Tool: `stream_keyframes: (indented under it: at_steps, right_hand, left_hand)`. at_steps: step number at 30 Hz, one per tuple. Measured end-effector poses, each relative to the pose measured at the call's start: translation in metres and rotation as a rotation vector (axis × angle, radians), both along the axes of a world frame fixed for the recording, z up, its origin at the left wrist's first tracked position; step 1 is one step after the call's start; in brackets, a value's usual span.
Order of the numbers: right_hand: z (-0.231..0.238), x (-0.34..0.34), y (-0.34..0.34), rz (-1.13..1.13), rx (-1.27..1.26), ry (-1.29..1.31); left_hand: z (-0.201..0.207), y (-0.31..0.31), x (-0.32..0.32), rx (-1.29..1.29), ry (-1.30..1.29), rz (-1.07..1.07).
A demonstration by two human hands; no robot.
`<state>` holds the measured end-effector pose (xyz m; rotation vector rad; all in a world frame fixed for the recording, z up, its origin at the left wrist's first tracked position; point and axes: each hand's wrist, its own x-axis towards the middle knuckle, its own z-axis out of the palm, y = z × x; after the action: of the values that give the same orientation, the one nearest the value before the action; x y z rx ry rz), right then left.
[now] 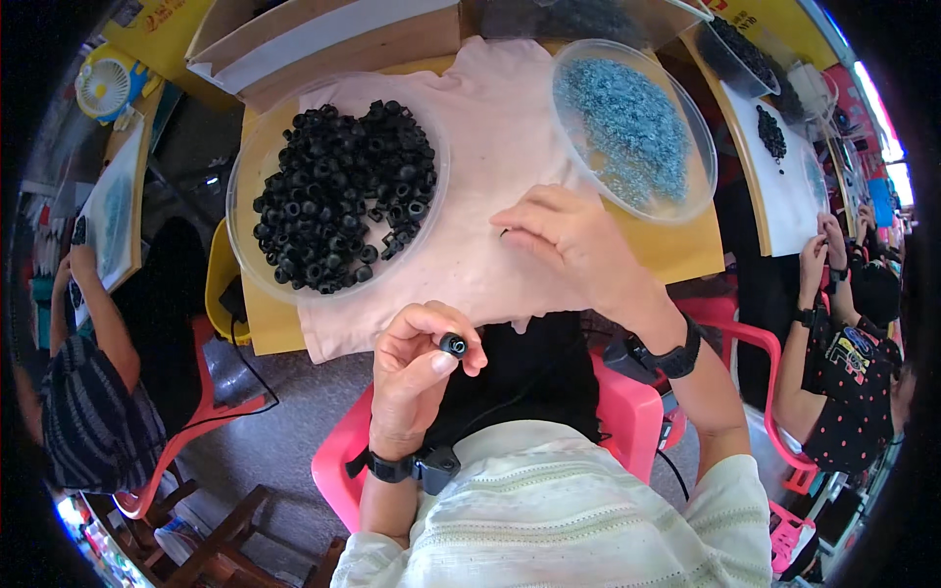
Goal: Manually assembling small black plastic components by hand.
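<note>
My left hand (421,367) pinches a small round black plastic cap (453,344) between thumb and fingers, its hollow end facing up. Over the pale pink cloth (470,127), my right hand (569,235) has its thumb and fingertips pressed together. A tiny dark spot shows at those fingertips, too small to name. To the left of it, a clear round tray (439,201) holds a heap of black caps (338,196). Beyond my right hand stands a clear round tub (708,162) with many tiny light-blue translucent pieces (632,127).
A cardboard box (323,54) lines the far edge of the yellow table (686,245). On the left, a person (88,402) sits near a small yellow fan (106,83). At right, another person (833,363) works at a table with black parts (770,134).
</note>
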<state>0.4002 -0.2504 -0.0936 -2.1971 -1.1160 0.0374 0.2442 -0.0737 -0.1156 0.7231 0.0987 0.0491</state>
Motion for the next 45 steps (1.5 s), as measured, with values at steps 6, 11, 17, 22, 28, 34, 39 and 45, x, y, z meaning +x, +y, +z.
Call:
stream_keyframes:
  at_steps: [6, 11, 17, 22, 28, 34, 39, 45]
  right_hand:
    - [0.004, -0.009, 0.002, 0.018, -0.142, -0.123]
    - [0.011, -0.022, 0.002, 0.001, -0.174, -0.17]
    - [0.033, -0.026, -0.002, -0.112, 0.111, 0.592]
    - [0.043, -0.032, -0.005, -0.048, 0.364, 1.022]
    - [0.042, -0.039, -0.004, 0.025, 0.377, 0.917]
    - [0.043, -0.042, -0.005, 0.02, 0.36, 0.902]
    - [0.043, -0.047, -0.004, 0.052, 0.413, 0.78]
    - [0.037, -0.051, -0.005, 0.036, 0.334, 0.518]
  left_hand:
    - [0.003, -0.002, -0.001, -0.029, 0.01, 0.068]
    - [0.002, 0.0, -0.007, 0.023, 0.087, 0.033]
    - [0.004, -0.005, -0.005, -0.025, 0.103, 0.01]
    - [0.009, -0.012, -0.002, 0.081, 0.172, 0.021]
    - [0.013, -0.017, -0.001, 0.121, 0.171, 0.015]
    - [0.012, -0.019, -0.002, 0.122, 0.156, 0.006]
    - [0.011, -0.019, -0.004, 0.122, 0.142, 0.01]
    - [0.013, -0.024, -0.004, 0.293, 0.093, 0.09]
